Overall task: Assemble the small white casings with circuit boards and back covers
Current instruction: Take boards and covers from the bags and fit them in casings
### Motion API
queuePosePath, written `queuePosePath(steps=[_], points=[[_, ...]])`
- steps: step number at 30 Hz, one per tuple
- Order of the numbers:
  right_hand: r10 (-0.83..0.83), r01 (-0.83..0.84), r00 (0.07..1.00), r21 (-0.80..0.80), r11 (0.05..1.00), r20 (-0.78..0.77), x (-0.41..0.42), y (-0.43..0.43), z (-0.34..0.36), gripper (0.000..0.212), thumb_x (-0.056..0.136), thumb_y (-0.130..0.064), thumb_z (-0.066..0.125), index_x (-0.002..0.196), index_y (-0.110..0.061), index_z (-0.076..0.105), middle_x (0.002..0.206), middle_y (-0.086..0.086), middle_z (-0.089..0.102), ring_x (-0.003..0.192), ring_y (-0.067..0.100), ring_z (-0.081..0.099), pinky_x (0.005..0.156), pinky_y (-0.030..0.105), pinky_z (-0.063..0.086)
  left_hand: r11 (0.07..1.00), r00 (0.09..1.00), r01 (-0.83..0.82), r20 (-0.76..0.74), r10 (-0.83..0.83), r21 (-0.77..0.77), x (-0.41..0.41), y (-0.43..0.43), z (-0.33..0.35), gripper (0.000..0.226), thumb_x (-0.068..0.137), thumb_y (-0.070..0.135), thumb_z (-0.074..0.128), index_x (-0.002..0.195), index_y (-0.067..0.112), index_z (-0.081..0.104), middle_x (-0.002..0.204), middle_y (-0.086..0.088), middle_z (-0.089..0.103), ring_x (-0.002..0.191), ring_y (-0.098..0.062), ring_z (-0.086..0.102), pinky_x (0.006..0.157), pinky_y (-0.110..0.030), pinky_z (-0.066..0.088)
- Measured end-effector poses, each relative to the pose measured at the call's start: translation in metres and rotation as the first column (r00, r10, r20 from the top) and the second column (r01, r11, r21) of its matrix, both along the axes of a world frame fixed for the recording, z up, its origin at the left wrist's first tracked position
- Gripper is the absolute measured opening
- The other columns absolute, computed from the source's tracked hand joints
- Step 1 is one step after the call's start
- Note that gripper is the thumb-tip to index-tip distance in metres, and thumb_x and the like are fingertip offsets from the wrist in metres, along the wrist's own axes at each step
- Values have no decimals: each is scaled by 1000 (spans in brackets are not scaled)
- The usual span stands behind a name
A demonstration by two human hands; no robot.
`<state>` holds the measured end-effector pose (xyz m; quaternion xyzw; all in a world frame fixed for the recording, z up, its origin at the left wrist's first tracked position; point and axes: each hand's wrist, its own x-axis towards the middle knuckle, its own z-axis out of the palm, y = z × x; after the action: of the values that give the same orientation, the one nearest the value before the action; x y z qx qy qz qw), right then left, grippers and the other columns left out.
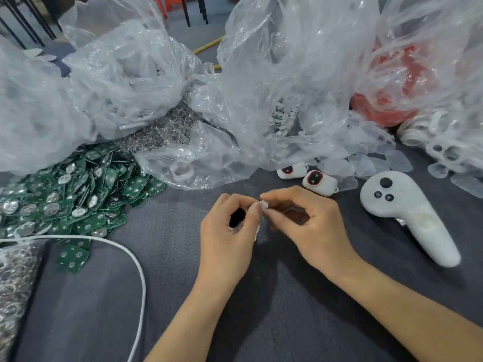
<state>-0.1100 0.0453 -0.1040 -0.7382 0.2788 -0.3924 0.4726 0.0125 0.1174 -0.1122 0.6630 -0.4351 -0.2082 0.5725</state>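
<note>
Your left hand (230,226) grips the small white casing (257,231) above the grey table (183,296) — steadying it — while your right hand (305,223) pinches a white part (264,205), possibly a back cover, against its top edge for alignment.

No words, numbers or brand names can be read here. The green circuit boards (78,194) lie in a big pile, and any tiny print on them is too small and blurry to read. The white controller (407,212) has little pale marks on its dark buttons (389,197), but they are too small to make out.
</note>
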Motion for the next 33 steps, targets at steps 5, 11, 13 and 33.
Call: queuePosePath(steps=[5, 11, 13, 33], points=[[-1, -19, 996, 224, 975, 90, 1, -1, 4, 12, 81, -5, 71, 86, -16, 69, 80, -3, 71, 66, 9, 67, 61, 17, 52, 1000, 1000, -25, 17, 25, -4, -1, -1, 0, 12, 85, 34, 60, 75, 32, 66, 72, 4, 59, 63, -9, 56, 61, -24, 42], [23, -110, 976, 406, 907, 214, 0, -8, 5, 7, 80, 1, 67, 81, -6, 63, 76, 6, 67, 65, 17, 63, 63, 24, 53, 999, 996, 45, 83, -45, 4, -2, 1, 0, 13, 90, 31, 59, 95, 41, 66, 84, 13, 59, 70, -7, 57, 63, -28, 49], [-25, -143, 953, 518, 843, 303, 1, -11, 4, 12, 81, 5, 63, 78, -6, 60, 76, 8, 68, 65, 16, 62, 61, 24, 53, 999, 999, 32, 33, -32, -9, -1, 1, -1, 24, 94, 24, 56, 105, 44, 63, 86, 11, 60, 63, -10, 60, 56, -25, 50], [11, -12, 1000, 286, 958, 6, -1, -13, 0, 17, 80, -1, 70, 75, -15, 63, 85, -3, 71, 71, 8, 68, 67, 16, 52, 999, 996, -49, -72, 48, -6, -8, 2, -1, 31, 91, 10, 63, 103, 38, 64, 96, 19, 70, 88, -1, 69, 76, -21, 56]])
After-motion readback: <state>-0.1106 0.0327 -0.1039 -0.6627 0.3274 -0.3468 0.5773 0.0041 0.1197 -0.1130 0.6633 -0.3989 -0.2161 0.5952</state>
